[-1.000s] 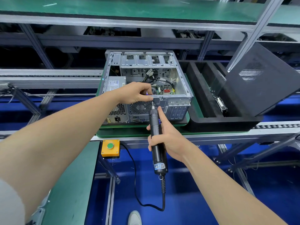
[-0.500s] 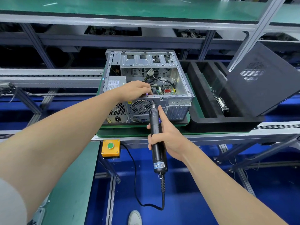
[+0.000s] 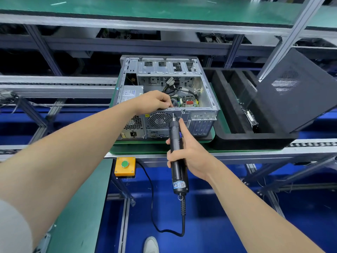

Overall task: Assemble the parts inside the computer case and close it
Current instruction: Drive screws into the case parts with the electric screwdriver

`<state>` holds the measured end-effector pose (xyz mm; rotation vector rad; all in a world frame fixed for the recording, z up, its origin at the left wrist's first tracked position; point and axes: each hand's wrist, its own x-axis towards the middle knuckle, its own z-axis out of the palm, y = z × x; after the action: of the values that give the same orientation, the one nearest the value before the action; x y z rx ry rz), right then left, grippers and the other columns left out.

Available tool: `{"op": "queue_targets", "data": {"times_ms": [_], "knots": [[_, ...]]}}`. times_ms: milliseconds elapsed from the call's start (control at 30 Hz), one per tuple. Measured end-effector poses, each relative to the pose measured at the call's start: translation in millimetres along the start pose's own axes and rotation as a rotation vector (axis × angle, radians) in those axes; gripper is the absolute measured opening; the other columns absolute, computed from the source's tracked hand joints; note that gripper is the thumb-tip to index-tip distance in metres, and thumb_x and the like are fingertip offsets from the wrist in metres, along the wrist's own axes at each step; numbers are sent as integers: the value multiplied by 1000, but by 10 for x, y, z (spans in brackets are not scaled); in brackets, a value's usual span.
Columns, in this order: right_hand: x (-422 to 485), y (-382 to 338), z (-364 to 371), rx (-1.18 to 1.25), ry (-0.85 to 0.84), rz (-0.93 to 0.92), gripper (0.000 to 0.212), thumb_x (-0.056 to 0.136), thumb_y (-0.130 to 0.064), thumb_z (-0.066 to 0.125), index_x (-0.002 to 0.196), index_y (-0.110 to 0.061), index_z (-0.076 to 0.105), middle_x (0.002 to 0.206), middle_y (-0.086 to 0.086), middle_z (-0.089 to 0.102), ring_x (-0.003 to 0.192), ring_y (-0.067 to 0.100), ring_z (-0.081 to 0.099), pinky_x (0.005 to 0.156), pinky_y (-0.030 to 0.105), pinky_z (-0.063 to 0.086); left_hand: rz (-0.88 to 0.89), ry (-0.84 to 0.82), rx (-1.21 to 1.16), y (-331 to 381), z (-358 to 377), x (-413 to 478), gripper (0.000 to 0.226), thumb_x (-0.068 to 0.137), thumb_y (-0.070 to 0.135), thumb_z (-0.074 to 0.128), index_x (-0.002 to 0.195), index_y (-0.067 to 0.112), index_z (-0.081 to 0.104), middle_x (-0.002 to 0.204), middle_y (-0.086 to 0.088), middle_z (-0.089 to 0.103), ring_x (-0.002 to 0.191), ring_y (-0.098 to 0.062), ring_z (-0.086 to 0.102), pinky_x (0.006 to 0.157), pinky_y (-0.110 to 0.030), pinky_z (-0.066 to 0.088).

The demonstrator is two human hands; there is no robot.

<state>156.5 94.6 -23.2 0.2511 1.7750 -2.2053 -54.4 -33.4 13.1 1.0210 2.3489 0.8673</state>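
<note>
- A pale grey sleeve (image 3: 11, 229) is seen at the upper end of the left arm, cut off by the lower left corner
- Both forearms are left uncovered, and the left hand (image 3: 155, 101) and right hand (image 3: 190, 152) are seen bare
- A light-coloured shoe (image 3: 151, 245), possibly a grey-white trainer, is glimpsed at the lower edge

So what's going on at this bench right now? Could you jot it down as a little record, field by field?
Setting: assembly-line bench, computer case lying open on a green pallet
Left hand: fingers curled over the case's rear top rim
Right hand: grips a black electric screwdriver, bit at the rear rim
Side panel: off, leaning at the right over a black foam tray
Also there: yellow button box below the bench edge
Stage: case not yet closed
</note>
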Motion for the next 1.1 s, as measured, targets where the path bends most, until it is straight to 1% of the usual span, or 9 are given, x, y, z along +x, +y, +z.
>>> {"op": "queue_targets", "data": {"times_ms": [167, 300, 400, 467, 567, 701, 801, 1001, 1101], "knots": [[11, 35, 0, 10, 38, -1, 127, 70, 9, 74, 159, -60, 13, 124, 21, 51, 71, 29, 56, 70, 44, 58, -11, 11, -21, -28, 23, 17, 26, 102, 28, 53, 79, 28, 65, 74, 19, 61, 73, -14, 49, 77, -34, 38], [42, 82, 34, 27, 108, -19, 106, 83, 1, 75, 149, -67, 28, 107, 11, 58, 68, 24, 57, 64, 43, 57, -54, 23, -40, -19, 28, 21, 22, 101, 27, 54, 87, 29, 71, 86, 20, 69, 82, -15, 57, 85, -38, 43], [21, 95, 36, -26, 172, -5, 86, 88, -12, 74, 138, -71, 37, 123, 13, 56, 64, 25, 59, 60, 41, 57, -92, -7, -39, 25, 50, 55, 22, 100, 20, 52, 98, 24, 74, 113, 2, 72, 101, -22, 63, 99, -44, 43], [-21, 115, 7, -19, 186, 3, 81, 87, -15, 74, 134, -71, 40, 126, 16, 54, 61, 26, 59, 58, 40, 56, -107, -13, -61, 52, 66, 85, 24, 100, 15, 50, 98, 21, 74, 111, 5, 71, 97, -13, 64, 92, -37, 45], [-81, 128, -37, -22, 192, 5, 80, 87, -15, 74, 134, -71, 41, 123, 18, 56, 61, 25, 59, 57, 40, 56, -124, -5, -71, 83, 72, 99, 29, 98, 12, 49, 91, 24, 74, 82, 26, 67, 73, 1, 57, 73, -28, 39], [-102, 101, -73, 0, 187, 19, 80, 88, -13, 73, 134, -69, 42, 122, 19, 55, 62, 26, 58, 58, 41, 55, -112, 25, -27, 60, 84, 101, 27, 97, 17, 51, 86, 30, 72, 114, 5, 70, 99, -18, 61, 89, -34, 45], [-100, 75, -66, -1, 176, 17, 80, 87, -12, 73, 134, -69, 43, 124, 21, 54, 62, 27, 58, 57, 40, 55, -114, 26, -20, 35, 82, 102, 27, 98, 20, 51, 87, 31, 73, 112, 2, 70, 98, -22, 61, 90, -36, 44], [-111, 96, -41, 18, 138, -5, 83, 84, -10, 72, 135, -68, 44, 110, 18, 57, 62, 27, 56, 56, 39, 52, -87, 12, -10, 29, 81, 86, 25, 99, 23, 51, 97, 31, 74, 119, 9, 67, 107, -13, 60, 90, -28, 42], [-121, 104, -48, 32, 113, -28, 86, 82, -8, 70, 138, -67, 43, 100, 15, 60, 62, 28, 55, 56, 39, 51, -66, 23, 10, 22, 80, 71, 24, 100, 26, 49, 100, 35, 72, 112, 21, 67, 100, -1, 59, 84, -26, 40]]}}
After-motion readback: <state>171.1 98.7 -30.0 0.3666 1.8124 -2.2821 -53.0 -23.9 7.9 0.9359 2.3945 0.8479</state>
